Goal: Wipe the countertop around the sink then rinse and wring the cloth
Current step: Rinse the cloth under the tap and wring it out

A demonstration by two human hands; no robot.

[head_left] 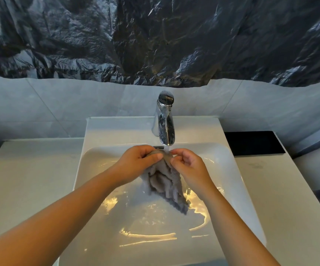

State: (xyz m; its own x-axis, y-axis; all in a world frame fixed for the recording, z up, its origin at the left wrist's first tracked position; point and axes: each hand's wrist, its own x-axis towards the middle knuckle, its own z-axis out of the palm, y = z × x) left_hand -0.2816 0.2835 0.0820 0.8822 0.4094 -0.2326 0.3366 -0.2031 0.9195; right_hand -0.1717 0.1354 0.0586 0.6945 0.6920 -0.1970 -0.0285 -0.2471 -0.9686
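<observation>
While both hands, left [140, 160] and right [188, 167], pinch the cloth [164, 181] under the faucet [164, 120], we're rinsing; wringing likely next.

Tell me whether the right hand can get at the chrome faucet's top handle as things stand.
Probably yes, but not freely: the right hand is pinching the wet grey cloth together with the left hand. Nothing stands between it and the chrome faucet just behind; it must let go first.
</observation>
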